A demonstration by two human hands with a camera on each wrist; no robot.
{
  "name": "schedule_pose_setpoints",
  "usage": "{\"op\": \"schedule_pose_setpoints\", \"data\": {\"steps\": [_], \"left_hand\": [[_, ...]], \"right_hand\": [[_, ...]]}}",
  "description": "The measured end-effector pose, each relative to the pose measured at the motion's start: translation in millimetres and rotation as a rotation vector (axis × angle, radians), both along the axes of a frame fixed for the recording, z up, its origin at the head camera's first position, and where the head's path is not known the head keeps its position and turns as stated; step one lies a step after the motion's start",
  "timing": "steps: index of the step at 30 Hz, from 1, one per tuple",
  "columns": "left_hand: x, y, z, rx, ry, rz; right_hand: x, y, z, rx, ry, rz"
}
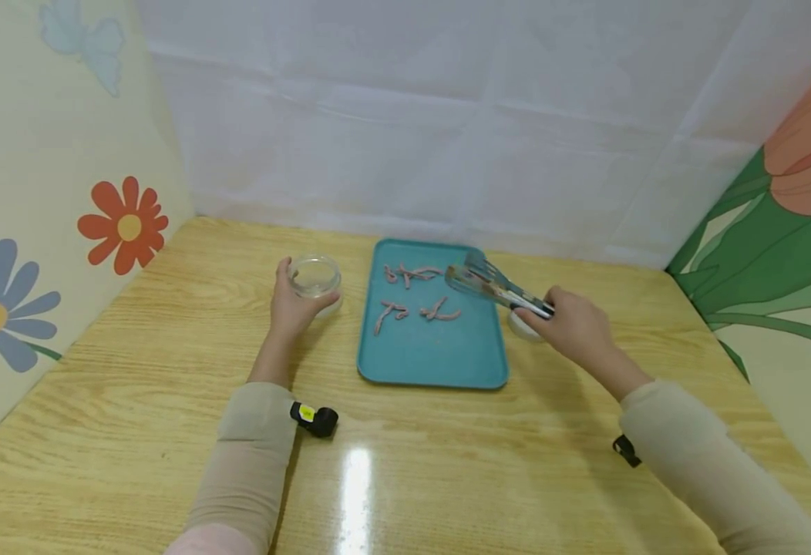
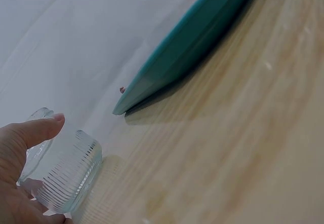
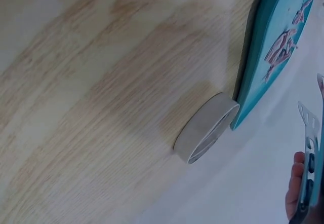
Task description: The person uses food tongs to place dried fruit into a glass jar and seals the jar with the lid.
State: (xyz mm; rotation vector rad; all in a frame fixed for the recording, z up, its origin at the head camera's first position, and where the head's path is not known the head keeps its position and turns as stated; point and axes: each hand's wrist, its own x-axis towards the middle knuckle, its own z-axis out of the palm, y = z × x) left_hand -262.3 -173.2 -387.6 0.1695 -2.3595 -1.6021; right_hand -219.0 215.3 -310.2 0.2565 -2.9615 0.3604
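A clear ribbed glass jar (image 2: 71, 171) stands upright on the table, left of a teal tray (image 1: 433, 361). My left hand (image 1: 296, 305) holds it from the side, thumb and fingers around it. Metal tongs (image 1: 492, 287) are gripped by my right hand (image 1: 575, 325), their slotted ends slightly apart over the tray's upper right part. Several thin pinkish strips, like raw meat (image 1: 439, 313), lie in small clumps on the tray. I see none between the tong ends. Beneath my right hand, a round whitish lid (image 3: 206, 125) sits by the tray's right edge.
The wooden table (image 1: 419, 470) runs back to a white cloth backdrop (image 1: 433, 139). Flower-painted panels (image 1: 24, 193) stand at the left and right sides. A small black device (image 1: 317, 418) is strapped at each sleeve cuff.
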Motion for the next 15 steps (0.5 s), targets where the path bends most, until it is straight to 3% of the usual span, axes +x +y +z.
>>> {"op": "schedule_pose_setpoints", "data": {"steps": [7,15], "left_hand": [[0.7,-0.1,-1.1,0.009,0.002,0.000],[1.1,0.5,-1.0,0.018,0.012,0.003]], "right_hand": [[7.5,-11.5,-8.4,0.058,0.023,0.080],[13.0,-21.3,-22.7,0.149,0.131,0.200]]}}
